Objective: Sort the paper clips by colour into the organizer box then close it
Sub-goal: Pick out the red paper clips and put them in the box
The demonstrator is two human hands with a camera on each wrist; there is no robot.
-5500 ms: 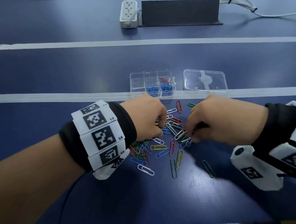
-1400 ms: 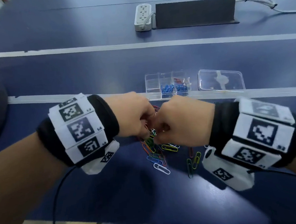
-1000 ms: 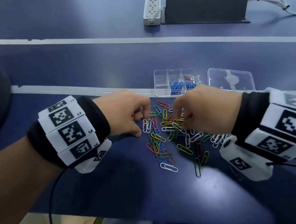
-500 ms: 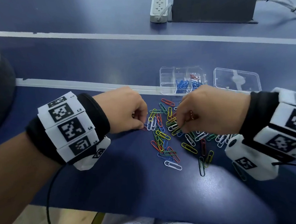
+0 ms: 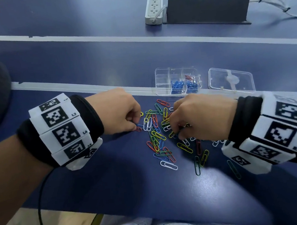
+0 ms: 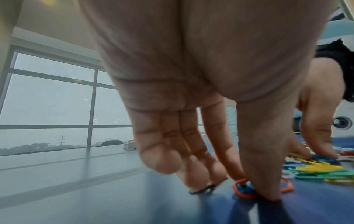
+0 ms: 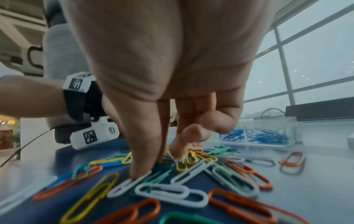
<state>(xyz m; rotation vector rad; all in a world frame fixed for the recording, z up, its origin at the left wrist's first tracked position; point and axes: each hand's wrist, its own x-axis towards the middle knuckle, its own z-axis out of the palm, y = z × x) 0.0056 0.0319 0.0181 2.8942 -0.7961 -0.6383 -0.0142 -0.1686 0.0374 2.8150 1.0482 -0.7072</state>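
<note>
Loose paper clips [image 5: 159, 137] of several colours lie in a pile on the blue table. My left hand [image 5: 137, 127] is at the pile's left edge, fingers curled down. In the left wrist view its thumb and forefinger [image 6: 247, 186] pinch a blue clip lying inside a red clip [image 6: 243, 195]. My right hand [image 5: 176, 133] is over the pile's right side. Its thumb and forefinger [image 7: 153, 166] pinch at a blue clip among the pile, with the thumb tip touching a white clip [image 7: 128, 184]. The clear organizer box [image 5: 159, 77] stands open behind the pile and holds blue clips [image 5: 177, 85] and a few red ones.
The box's clear lid [image 5: 231, 80] lies flat to the right of the box. A white strip [image 5: 73, 85] crosses the table behind the hands. Farther back sit a power strip [image 5: 153, 10] and a dark panel [image 5: 205, 10]. The near table edge is close to my lap.
About a second ago my hands were pressed together above the pile. They have since parted, and each now has its fingertips down on the clips.
</note>
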